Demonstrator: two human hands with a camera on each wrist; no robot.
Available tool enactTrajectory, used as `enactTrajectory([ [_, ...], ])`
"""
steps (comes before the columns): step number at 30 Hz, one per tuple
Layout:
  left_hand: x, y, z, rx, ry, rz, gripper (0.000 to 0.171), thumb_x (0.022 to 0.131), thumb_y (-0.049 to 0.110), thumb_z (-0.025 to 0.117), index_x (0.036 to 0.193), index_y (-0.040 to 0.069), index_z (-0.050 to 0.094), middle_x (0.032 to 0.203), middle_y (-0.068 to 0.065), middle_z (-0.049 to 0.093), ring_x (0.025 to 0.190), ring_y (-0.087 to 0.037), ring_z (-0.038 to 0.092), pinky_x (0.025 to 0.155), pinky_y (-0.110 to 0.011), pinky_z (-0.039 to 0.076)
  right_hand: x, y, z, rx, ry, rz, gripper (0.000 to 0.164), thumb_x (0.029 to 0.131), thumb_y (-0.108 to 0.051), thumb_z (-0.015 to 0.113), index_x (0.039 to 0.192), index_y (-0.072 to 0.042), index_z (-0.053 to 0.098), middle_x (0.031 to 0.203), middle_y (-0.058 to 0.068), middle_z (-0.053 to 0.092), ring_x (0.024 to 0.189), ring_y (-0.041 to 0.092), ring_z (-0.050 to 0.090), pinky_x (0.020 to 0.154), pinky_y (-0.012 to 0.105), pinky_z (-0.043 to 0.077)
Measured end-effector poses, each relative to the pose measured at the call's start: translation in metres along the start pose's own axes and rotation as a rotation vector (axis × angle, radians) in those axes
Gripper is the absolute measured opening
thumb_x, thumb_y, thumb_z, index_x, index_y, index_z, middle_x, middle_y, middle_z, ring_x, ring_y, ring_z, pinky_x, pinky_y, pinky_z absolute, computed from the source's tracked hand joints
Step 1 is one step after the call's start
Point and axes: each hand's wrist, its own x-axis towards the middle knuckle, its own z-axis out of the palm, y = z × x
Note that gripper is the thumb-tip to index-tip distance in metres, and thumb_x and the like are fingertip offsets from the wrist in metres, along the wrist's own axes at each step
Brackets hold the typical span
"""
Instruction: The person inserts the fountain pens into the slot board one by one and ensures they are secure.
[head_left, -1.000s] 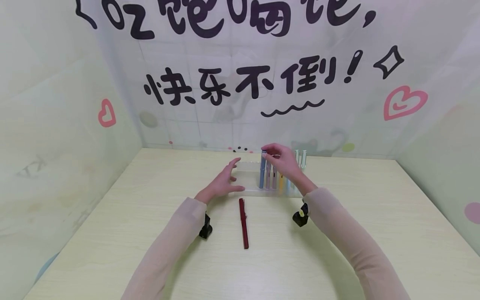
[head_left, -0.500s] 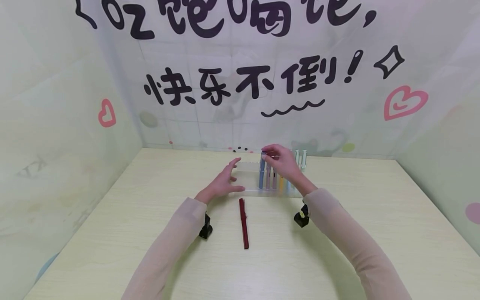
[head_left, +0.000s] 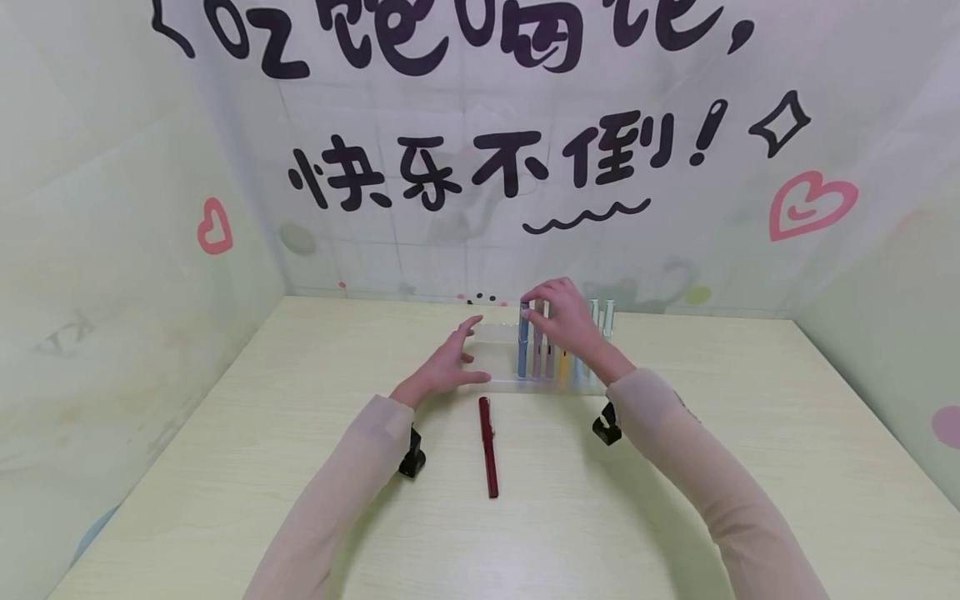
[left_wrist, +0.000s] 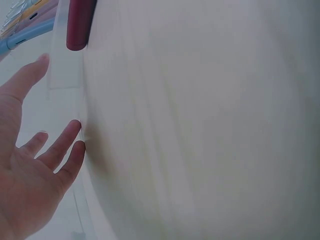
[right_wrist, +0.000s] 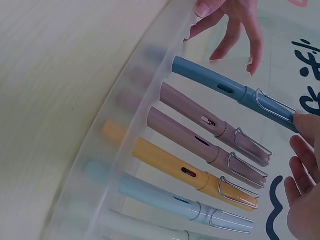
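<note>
A blue fountain pen stands upright in a clear pen rack, leftmost of a row of pens. My right hand is at the top of its cap, thumb and finger pinching it; in the right wrist view the thumb lies on the cap's end. My left hand, fingers spread, is at the rack's left end; in the left wrist view its fingertips are close to the rack, and contact is hard to tell. A dark red pen lies on the table in front of the rack.
Right of the blue pen stand two mauve pens, a yellow pen, a light blue pen and pale pens, partly hidden by the right hand. A printed cloth wall rises behind the table.
My right hand and wrist have risen slightly, with the fingers still at the blue pen's cap. The left hand, the rack and the red pen have stayed in place.
</note>
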Motion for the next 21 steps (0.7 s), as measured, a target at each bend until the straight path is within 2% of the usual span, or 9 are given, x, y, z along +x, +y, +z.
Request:
enactTrajectory([
  [13, 0.001, -0.001, 0.000, -0.001, 0.001, -0.003, 0.096, 0.072, 0.016, 0.074, 0.141, 0.023, 0.009, 0.139, -0.017, 0.023, 0.101, -0.029, 0.051, 0.083, -0.042, 0.042, 0.009, 0.009, -0.003, -0.042, -0.070, 0.024, 0.016, 0.080, -0.015, 0.065, 0.093, -0.005, 0.066, 0.099, 0.012, 0.059, 0.099, 0.027, 0.042, 0.087, 0.040, 0.032],
  [21, 0.000, -0.002, 0.000, -0.009, 0.000, 0.025, 0.096, 0.071, 0.015, 0.074, 0.141, 0.024, 0.009, 0.139, -0.020, 0.022, 0.101, -0.031, 0.051, 0.084, -0.042, 0.042, 0.012, 0.013, -0.001, -0.064, -0.104, 0.043, 0.018, 0.083, -0.019, 0.062, 0.095, -0.006, 0.066, 0.100, 0.011, 0.059, 0.099, 0.027, 0.042, 0.087, 0.040, 0.033],
])
